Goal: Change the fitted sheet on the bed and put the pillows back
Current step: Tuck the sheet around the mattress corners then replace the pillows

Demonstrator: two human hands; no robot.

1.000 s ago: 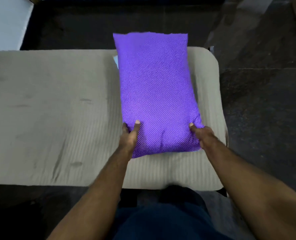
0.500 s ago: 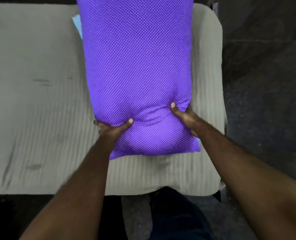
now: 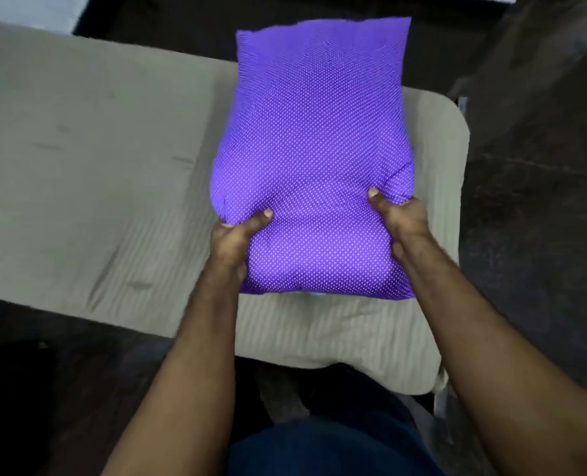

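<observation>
Currently, a purple pillow (image 3: 314,159) is gripped at its near end by the left hand (image 3: 232,240) and right hand (image 3: 403,221), thumbs pressed in, over the mattress (image 3: 89,173) right end.

Purple white-dotted cloth pillow (image 3: 314,159): matt woven cover, soft, dented. Beneath pillow, beige ribbed cloth mattress (image 3: 89,173): matt, faintly smudged. Dark floor (image 3: 539,214) beside mattress: dull, speckled.

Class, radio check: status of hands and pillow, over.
Left hand and right hand gripping purple pillow. Pillow over beige mattress. Nothing in the way.
</observation>
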